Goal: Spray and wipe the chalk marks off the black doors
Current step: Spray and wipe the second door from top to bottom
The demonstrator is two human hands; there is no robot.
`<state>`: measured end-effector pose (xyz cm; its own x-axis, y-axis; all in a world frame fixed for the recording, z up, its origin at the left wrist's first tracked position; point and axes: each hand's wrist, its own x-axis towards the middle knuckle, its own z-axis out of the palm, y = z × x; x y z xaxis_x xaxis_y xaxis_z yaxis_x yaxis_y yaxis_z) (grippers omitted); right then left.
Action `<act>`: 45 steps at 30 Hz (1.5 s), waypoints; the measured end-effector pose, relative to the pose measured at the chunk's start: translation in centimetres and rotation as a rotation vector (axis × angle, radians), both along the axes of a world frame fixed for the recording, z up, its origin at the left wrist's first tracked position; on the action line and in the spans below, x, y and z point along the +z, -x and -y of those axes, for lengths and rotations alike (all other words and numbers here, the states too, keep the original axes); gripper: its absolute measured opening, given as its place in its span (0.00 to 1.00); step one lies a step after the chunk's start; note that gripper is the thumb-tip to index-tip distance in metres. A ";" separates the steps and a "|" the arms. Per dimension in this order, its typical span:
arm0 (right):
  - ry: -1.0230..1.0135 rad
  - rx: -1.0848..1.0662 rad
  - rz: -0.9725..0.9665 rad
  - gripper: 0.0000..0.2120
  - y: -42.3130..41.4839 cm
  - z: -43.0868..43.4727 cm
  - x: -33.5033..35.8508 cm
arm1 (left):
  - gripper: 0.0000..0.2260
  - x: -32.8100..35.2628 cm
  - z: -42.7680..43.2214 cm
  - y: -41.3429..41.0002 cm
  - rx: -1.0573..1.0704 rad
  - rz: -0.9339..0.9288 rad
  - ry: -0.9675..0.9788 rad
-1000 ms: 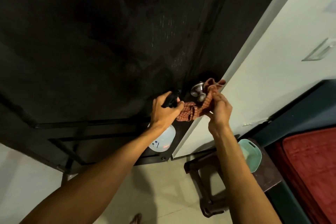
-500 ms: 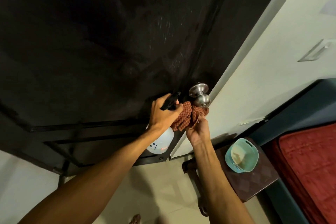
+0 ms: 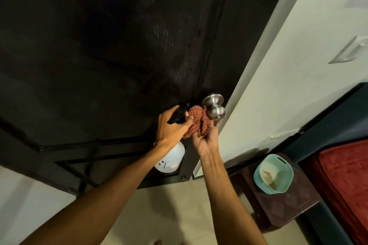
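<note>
Two full hands meet below the knob (image 3: 216, 112) of the black door (image 3: 99, 45), left hand (image 3: 171, 125) gripping the spray bottle (image 3: 170, 160), right hand (image 3: 205, 141) clutching the bunched cloth (image 3: 197, 123), which might snag on the knob.

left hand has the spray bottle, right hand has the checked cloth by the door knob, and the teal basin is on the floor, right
Not quite. The head view shows the teal basin on the dark brown stool, not the floor. The rest holds: the left hand grips the spray bottle and the right hand holds the checked cloth by the door knob.
</note>
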<state>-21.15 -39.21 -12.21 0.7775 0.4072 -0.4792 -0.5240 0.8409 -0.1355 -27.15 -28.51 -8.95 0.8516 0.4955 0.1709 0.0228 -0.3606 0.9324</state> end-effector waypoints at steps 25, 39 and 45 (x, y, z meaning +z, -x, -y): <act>2.148 -0.223 1.412 0.15 -2.7 4.0 5.7 | 0.12 1.6 2.1 -1.3 0.043 -0.004 0.052; 1.040 -0.368 0.607 0.12 -2.0 2.9 4.2 | 0.12 0.3 1.2 0.0 0.142 -0.003 0.139; -0.068 -0.031 -0.052 0.23 -0.7 3.0 2.3 | 0.06 0.6 1.5 0.2 0.114 -0.024 0.130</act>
